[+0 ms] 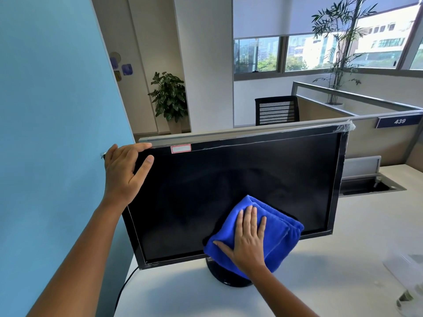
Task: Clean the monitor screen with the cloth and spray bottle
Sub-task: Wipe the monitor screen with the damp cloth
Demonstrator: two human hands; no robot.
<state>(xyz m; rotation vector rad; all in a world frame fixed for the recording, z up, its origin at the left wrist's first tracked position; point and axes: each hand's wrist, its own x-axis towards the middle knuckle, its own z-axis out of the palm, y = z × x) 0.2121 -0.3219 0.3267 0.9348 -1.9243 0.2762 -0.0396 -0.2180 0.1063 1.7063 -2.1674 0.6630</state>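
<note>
A black monitor (240,179) with a dark screen stands on a round base on the white desk (332,259). My left hand (124,169) grips the monitor's top left corner, thumb on the screen side. A folded blue cloth (278,229) lies flat against the lower middle of the screen and overlaps the bottom bezel. My right hand (248,239) presses on the cloth with fingers spread. A clear object, possibly the spray bottle (406,280), shows blurred at the desk's right edge.
A blue partition (57,133) rises close on the left. A grey cubicle divider (377,143) runs behind the monitor, with a cable slot (370,185) in the desk to the right. A black cable (124,284) trails off the desk's left edge.
</note>
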